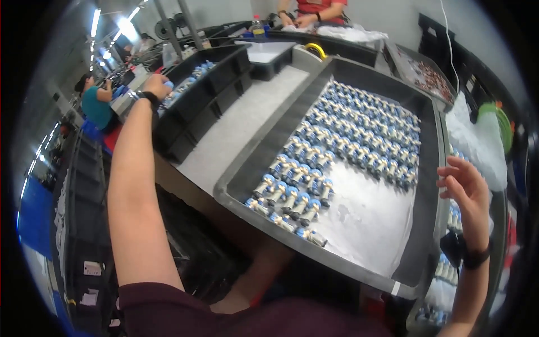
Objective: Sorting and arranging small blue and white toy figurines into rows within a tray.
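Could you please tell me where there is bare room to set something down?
In the large dark tray, white paper lies bare between the figurines, the right wall and the near rim. A pale strip between that tray and the dark bins is also open. The tray's far and left parts are crowded.

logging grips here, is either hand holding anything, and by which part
The right hand holds nothing visible. A small blue thing is by the left hand; whether gripped, and where, cannot be told.
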{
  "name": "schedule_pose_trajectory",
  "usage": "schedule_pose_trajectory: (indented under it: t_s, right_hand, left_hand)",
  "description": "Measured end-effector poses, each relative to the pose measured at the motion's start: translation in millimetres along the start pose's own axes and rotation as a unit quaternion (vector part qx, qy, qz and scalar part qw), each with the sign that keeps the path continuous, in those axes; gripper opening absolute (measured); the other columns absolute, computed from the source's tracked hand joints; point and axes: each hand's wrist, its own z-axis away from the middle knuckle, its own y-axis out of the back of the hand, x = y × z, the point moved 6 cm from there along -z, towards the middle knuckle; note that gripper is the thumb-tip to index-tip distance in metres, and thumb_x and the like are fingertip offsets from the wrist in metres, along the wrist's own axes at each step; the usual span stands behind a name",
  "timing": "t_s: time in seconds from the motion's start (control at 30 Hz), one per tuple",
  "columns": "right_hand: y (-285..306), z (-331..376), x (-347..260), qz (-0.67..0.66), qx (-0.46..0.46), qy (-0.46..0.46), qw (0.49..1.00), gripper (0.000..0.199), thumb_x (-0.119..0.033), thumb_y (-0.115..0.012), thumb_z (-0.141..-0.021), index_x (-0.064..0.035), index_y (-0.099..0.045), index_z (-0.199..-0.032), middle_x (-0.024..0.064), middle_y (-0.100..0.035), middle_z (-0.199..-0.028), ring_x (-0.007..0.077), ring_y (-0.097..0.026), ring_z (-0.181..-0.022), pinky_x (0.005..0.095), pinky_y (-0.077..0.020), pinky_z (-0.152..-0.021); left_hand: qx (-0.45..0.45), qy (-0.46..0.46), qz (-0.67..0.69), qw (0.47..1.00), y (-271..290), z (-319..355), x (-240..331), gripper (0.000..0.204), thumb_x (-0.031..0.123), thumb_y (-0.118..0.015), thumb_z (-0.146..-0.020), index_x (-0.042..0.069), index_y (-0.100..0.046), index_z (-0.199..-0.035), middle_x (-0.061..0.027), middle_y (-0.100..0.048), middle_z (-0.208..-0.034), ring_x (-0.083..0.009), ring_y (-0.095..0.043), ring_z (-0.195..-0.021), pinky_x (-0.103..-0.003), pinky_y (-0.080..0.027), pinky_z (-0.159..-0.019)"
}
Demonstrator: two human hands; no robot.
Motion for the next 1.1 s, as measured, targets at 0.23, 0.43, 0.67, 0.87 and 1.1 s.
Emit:
schedule_pose_trajectory:
  t_s: [0.23, 0.43, 0.67, 0.87, 1.1]
  right_hand:
    - [-0.1, 1.7, -10.5, 0.024, -0.002, 0.012, 1.0, 0.031, -0.014, -0.056, -0.081, -0.001, -0.049, -0.109, 0.0081, -0.059, -0.093, 0.0116, -0.057, -0.08, 0.0221, -0.0445, -0.066]
    - [-15.1, 3.9, -13.4, -0.004, -0.009, -0.001, 1.0, 0.029, -0.01, -0.055, -0.082, -0.0002, -0.049, -0.109, 0.0076, -0.059, -0.092, 0.0111, -0.056, -0.08, 0.0215, -0.0445, -0.066]
    - [-24.5, 14.1, -19.7, -0.038, -0.038, 0.01, 0.998, 0.031, -0.009, -0.057, -0.081, 0.0021, -0.048, -0.108, 0.0081, -0.059, -0.089, 0.0098, -0.055, -0.078, 0.021, -0.0443, -0.065]
    - [-21.9, 8.4, -6.6, -0.055, -0.063, -0.018, 0.996, 0.031, -0.011, -0.057, -0.081, 0.0024, -0.049, -0.107, 0.008, -0.06, -0.089, 0.0093, -0.056, -0.078, 0.0209, -0.0451, -0.066]
    - [-19.9, 5.7, 19.9, -0.054, -0.082, -0.027, 0.995, 0.033, -0.011, -0.058, -0.079, 0.0037, -0.049, -0.107, 0.0103, -0.057, -0.094, 0.0134, -0.056, -0.086, 0.0241, -0.0456, -0.074]
  left_hand:
    - [0.021, -0.275, 0.106, 0.955, -11.7, 23.0, 160.0, 0.032, 0.018, -0.063, -0.068, -0.001, -0.06, -0.094, -0.0163, -0.061, -0.089, -0.0254, -0.059, -0.083, -0.031, -0.045, -0.074]
    - [-0.34, -0.47, 0.072, 0.811, -76.8, 180.6, 373.3, 0.036, 0.027, -0.061, -0.074, -0.003, -0.059, -0.095, -0.0164, -0.061, -0.085, -0.0268, -0.058, -0.082, -0.032, -0.045, -0.072]
    - [-0.369, -0.531, -0.127, 0.752, -162.4, 234.2, 385.5, 0.039, 0.03, -0.075, -0.056, 0.003, -0.063, -0.081, -0.0183, -0.058, -0.09, -0.0305, -0.052, -0.09, -0.036, -0.043, -0.077]
    - [-0.398, -0.516, -0.05, 0.757, -149.9, 227.4, 377.6, 0.041, 0.027, -0.077, -0.054, 0.003, -0.059, -0.082, -0.0144, -0.059, -0.079, -0.0285, -0.054, -0.086, -0.034, -0.043, -0.073]
    - [-0.412, -0.427, 0.292, 0.75, -59.2, 215.2, 404.8, 0.036, 0.009, -0.074, -0.062, 0.002, -0.053, -0.091, -0.0058, -0.055, -0.088, -0.0121, -0.057, -0.071, -0.023, -0.045, -0.06]
